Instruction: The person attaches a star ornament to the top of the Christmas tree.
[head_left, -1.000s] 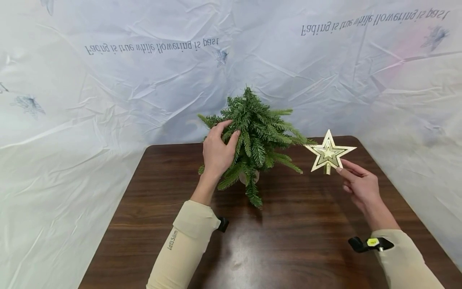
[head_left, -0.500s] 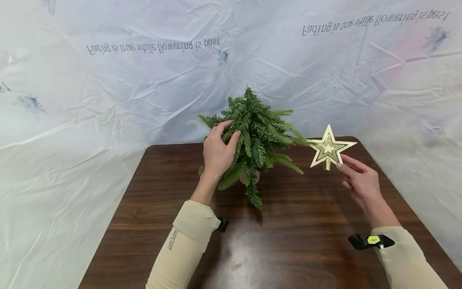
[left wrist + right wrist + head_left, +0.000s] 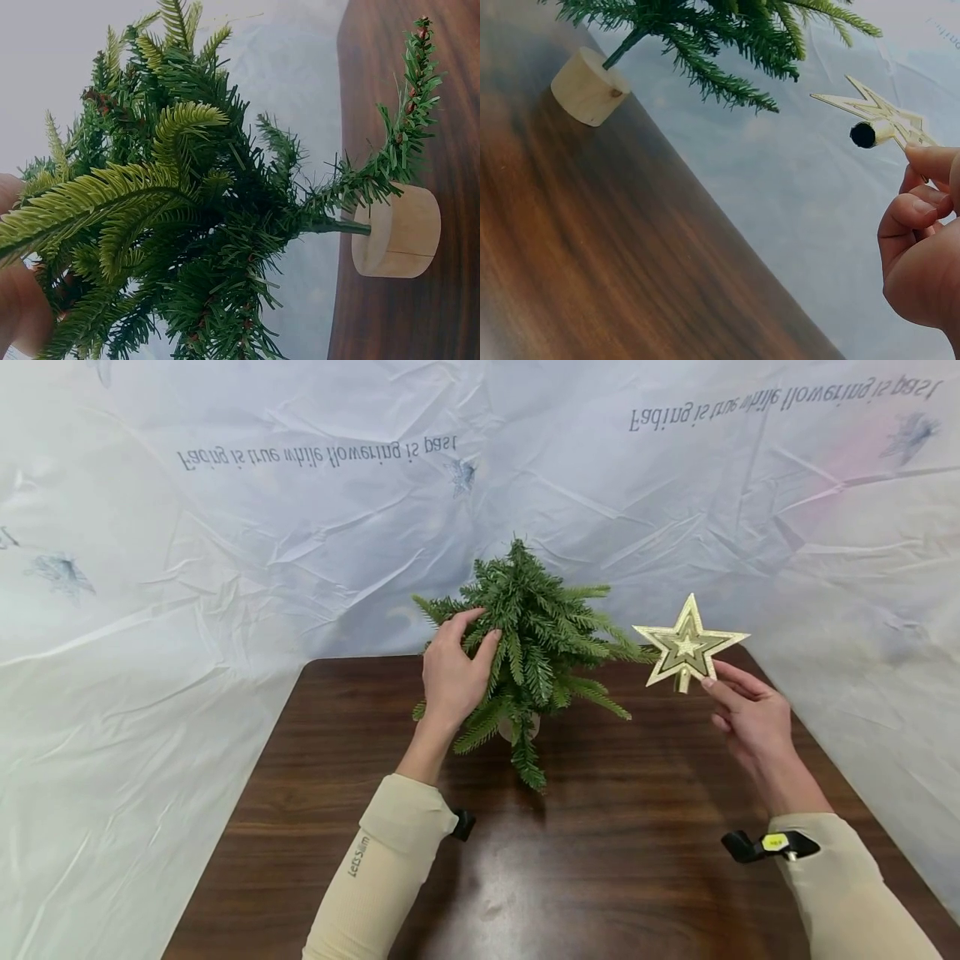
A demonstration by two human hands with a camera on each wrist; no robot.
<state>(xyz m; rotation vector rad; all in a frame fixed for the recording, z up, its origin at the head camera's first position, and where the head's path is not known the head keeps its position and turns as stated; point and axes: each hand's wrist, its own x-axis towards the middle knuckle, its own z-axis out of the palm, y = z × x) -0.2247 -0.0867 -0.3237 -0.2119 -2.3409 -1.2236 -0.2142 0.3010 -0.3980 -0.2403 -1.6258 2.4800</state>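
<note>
A small artificial Christmas tree (image 3: 536, 643) stands upright near the back of the table. My left hand (image 3: 453, 677) holds its left side, thumb and fingers spread round the branches; some fingertips are hidden among the needles. To the right of the tree, my right hand (image 3: 757, 718) pinches a gold star tree topper (image 3: 687, 647) by its lower right point. The star is upright, higher than the table, its left point close to a long branch tip. In the right wrist view the topper's hollow tube (image 3: 864, 135) shows a dark opening.
The tree's round wooden base (image 3: 401, 232) rests on the dark wood-grain table (image 3: 585, 860). A wrinkled whitish sheet (image 3: 315, 543) with printed lettering hangs behind and beside the table. Long branches stick out to the right and front of the tree.
My right hand has risen somewhat, lifting the star higher and slightly to the right. My left hand and the tree have stayed almost still.
</note>
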